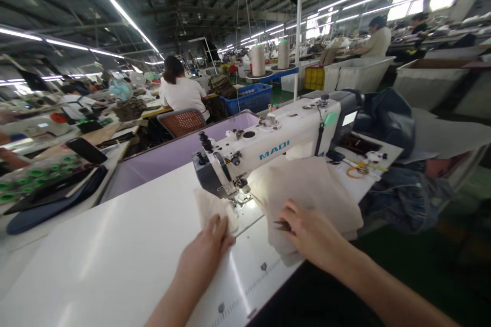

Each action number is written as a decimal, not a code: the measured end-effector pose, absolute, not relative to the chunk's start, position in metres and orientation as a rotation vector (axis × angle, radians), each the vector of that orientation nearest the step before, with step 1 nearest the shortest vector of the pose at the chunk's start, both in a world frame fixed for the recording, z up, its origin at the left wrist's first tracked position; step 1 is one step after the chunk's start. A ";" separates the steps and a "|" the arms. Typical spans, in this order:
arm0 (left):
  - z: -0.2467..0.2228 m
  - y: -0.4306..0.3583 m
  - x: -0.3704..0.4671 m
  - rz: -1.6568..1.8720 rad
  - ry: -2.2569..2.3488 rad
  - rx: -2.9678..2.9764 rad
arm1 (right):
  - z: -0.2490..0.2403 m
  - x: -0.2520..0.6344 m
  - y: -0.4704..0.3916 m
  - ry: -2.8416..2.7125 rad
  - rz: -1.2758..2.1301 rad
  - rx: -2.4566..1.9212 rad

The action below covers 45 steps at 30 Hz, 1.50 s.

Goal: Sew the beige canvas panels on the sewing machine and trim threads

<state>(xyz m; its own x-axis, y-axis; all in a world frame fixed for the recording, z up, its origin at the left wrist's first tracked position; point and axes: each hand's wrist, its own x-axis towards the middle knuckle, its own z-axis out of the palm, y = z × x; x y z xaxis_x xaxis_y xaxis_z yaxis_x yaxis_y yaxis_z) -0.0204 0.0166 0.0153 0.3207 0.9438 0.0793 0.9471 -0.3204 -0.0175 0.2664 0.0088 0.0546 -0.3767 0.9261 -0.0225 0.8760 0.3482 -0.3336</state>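
Observation:
A white MADI sewing machine (276,145) stands on a white table (115,245). A small piece of cream fabric (209,207) lies under its presser foot. My left hand (209,248) presses flat on that piece, fingers together, just in front of the needle. To the right of the needle lies a stack of cream fabric pieces (310,194). My right hand (310,235) rests on the stack's near edge and seems to hold small dark thread snips (283,225) between its fingers.
A lilac bin (169,156) stands behind the table. Dark fabric parts and green spools (42,184) lie at the left. Denim bundles (402,194) hang at the right. A seated person (182,94) and other workers sit farther back. Orange-handled scissors (358,169) lie right of the machine.

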 end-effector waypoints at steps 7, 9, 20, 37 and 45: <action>0.023 0.064 -0.028 -0.218 -2.039 -2.181 | 0.052 0.300 -0.001 -2.548 0.384 -1.493; 0.023 0.053 -0.013 -0.240 -1.883 -2.389 | 0.046 0.305 -0.003 -2.570 0.373 -1.440; 0.035 0.012 0.057 -0.764 -1.164 -3.009 | 0.027 0.317 -0.010 -2.581 0.339 -1.348; 0.037 -0.019 -0.012 -0.571 -0.923 -3.014 | 0.044 0.267 -0.031 -2.622 0.638 -0.822; 0.017 -0.080 -0.094 -0.622 -1.380 -2.908 | 0.024 0.261 -0.024 -2.862 0.631 -0.665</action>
<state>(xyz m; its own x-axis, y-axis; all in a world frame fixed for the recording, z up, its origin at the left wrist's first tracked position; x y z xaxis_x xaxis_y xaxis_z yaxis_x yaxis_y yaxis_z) -0.0943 -0.0802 0.0166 0.5758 0.7689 0.2778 0.7172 -0.6382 0.2798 0.2607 -0.0243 0.0237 -0.8932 0.4481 0.0371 0.3908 0.8147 -0.4284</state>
